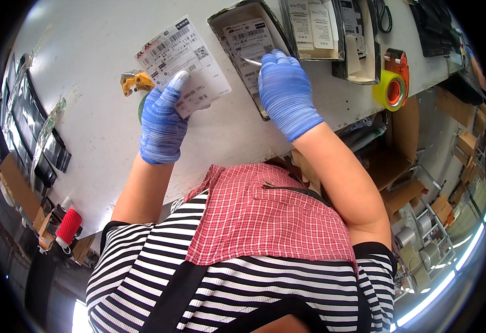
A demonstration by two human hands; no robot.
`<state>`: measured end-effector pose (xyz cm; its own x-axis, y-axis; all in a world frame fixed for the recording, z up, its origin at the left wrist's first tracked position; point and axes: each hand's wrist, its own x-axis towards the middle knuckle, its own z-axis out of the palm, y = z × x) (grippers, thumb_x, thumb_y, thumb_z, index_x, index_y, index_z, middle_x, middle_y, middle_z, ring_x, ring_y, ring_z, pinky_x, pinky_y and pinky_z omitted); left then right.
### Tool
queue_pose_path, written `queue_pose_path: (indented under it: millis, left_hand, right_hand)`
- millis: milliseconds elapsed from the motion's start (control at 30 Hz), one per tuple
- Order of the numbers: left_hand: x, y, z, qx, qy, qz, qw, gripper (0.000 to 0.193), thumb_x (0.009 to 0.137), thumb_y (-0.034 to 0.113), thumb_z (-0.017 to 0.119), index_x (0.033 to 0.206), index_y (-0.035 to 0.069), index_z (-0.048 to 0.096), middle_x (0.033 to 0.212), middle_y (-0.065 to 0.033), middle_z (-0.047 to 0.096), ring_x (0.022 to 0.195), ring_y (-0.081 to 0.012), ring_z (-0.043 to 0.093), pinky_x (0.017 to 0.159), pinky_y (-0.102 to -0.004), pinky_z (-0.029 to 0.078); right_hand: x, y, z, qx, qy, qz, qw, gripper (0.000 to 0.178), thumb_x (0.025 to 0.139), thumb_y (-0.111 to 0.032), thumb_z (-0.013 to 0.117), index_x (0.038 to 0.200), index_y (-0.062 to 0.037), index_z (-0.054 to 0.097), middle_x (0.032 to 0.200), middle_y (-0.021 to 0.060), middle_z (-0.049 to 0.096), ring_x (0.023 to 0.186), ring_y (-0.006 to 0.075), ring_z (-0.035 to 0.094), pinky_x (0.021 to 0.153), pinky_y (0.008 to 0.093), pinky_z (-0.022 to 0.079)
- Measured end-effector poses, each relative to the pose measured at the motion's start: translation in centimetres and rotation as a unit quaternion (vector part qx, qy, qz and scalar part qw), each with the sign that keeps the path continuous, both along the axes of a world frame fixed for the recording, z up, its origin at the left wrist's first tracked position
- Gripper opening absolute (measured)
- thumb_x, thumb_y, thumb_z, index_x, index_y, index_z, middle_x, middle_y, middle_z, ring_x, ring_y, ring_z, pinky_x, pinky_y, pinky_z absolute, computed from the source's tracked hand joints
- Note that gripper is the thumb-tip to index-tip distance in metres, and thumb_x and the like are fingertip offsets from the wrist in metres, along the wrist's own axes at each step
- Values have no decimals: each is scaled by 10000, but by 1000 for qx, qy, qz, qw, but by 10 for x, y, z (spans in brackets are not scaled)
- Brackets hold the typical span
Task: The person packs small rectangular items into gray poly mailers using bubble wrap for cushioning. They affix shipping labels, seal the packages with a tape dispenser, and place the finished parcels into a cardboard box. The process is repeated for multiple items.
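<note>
My left hand (164,129), in a blue knit glove, grips a white printed shipping label (190,58), its thumb lying on the label's face. To the right, my right hand (288,93), gloved alike, is closed around a thin, pale, pointed tool (250,61); whether it is a pen or something else I cannot make out. The tool's tip points left, over a narrow open box (280,34) in which more printed labels (249,40) lie. My right hand covers part of this box.
Partly behind my left hand is an orange tape dispenser (136,82). Open boxes of paper slips (321,25) stand at the back right, near black-handled scissors (386,20). A dispenser with yellow tape (390,91) sits at the table's right edge. Black plastic bags (29,105) lie far left.
</note>
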<state>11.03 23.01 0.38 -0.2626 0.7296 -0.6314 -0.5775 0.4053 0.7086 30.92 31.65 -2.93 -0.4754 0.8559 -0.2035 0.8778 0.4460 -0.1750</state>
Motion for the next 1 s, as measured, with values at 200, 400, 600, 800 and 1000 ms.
queue_pose_path:
  millis: [200,400,600,800,1000]
  left_hand:
    - [-2,0,-1,1,-13,8,1000,454,875,225,695,1206,-62,572,1071,-174,664,933,-280,692,774,-412,612]
    - [0,1,1,-4,-14,12,1000,444,878,216,691,1200,-68,576,1064,-170,666,935,-279,692,770,-414,613]
    - [-1,1,0,-4,-18,6,1000,443,880,223,689,1205,-58,579,1067,-158,664,944,-263,687,795,-398,604]
    - [4,3,4,-9,-5,5,1000,417,885,318,696,1162,17,615,1006,-103,668,905,-208,675,746,-335,577]
    - [3,2,3,-3,-5,-3,1000,414,892,308,689,1177,20,605,1022,-102,667,910,-214,678,753,-350,581]
  right_hand:
    - [-3,7,12,-54,21,-20,998,210,916,-89,588,1101,9,581,1043,175,636,945,287,649,828,368,561]
    - [0,10,10,-64,60,-40,995,222,969,-180,541,1098,-4,587,945,185,663,911,333,661,817,430,551]
    - [-2,6,21,-73,27,-20,997,384,915,-295,650,1167,-16,576,1145,196,621,1085,316,616,919,408,529]
    - [-9,-2,17,-52,-40,-4,998,410,886,-312,681,1171,-34,585,1260,196,558,1157,315,575,945,409,526]
    - [-8,7,12,-57,-30,9,998,315,905,-248,624,1114,-13,601,1101,173,635,1006,323,642,873,419,547]
